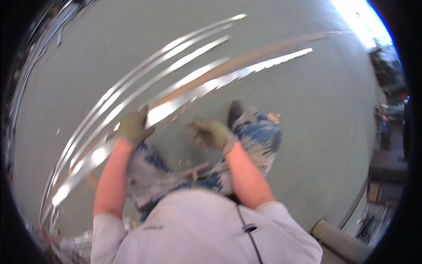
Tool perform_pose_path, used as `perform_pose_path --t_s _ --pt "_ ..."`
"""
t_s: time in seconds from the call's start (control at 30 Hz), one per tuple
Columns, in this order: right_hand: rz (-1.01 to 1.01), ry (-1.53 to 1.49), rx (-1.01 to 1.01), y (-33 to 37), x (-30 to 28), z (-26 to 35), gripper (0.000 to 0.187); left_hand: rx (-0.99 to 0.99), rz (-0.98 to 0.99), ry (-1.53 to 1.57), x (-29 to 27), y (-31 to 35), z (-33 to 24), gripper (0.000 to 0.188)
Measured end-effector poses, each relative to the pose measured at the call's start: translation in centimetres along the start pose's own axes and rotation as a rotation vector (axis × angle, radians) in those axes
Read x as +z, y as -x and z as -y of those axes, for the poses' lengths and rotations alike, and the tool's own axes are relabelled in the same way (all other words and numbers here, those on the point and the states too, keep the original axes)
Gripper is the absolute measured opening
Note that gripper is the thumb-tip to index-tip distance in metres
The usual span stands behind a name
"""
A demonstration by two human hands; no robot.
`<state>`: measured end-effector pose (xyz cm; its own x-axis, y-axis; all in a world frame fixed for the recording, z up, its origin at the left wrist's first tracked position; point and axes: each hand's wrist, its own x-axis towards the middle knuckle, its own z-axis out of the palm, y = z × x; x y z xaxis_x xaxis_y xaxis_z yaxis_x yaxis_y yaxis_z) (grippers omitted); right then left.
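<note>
A long, shiny metal strip (211, 86) runs diagonally past my knees, its far right edge jagged. My left hand (132, 126), in an olive-green work glove, is on this strip, with the fingers toward its far edge and the thumb toward its near edge. Gloved the same way, my right hand (212, 134) hovers in front of my lap, near the strip. Its fingers are loosely bent and apart, blurred, with nothing visible in them. A long brown strip (272, 47) lies along the far side of the metal one. Small orange-brown scraps (175, 118) lie beside it.
Several narrower shiny strips (176, 43) lie roughly parallel on the grey-green floor (316, 132). A brown T-shaped thing (195, 170) is between my legs. A brown cylinder (338, 240) sits at lower right. Dark equipment (389, 171) lines the right side; long metal lengths (33, 57) line the left.
</note>
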<state>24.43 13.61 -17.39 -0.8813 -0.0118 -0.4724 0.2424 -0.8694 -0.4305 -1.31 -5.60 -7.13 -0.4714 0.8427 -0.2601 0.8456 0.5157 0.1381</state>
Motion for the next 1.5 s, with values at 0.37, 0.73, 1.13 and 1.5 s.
perform_pose_path --t_s 0.37,0.73,1.13,1.5 --pt "-0.363 0.437 0.227 -1.4 3.4 -4.1 0.041 -0.123 0.098 -0.052 3.1 0.8 2.3 0.047" --pt "-0.338 0.527 0.157 -3.2 6.4 -6.9 0.033 -0.099 0.116 0.004 2.3 0.7 1.5 0.051" --pt "-0.425 0.592 0.089 -4.2 6.6 -8.1 0.034 -0.078 0.152 -0.004 3.1 0.1 1.5 0.056" --pt "-0.528 0.690 0.065 -5.0 6.5 -9.0 0.035 -0.095 0.138 0.057 3.2 0.4 1.5 0.052"
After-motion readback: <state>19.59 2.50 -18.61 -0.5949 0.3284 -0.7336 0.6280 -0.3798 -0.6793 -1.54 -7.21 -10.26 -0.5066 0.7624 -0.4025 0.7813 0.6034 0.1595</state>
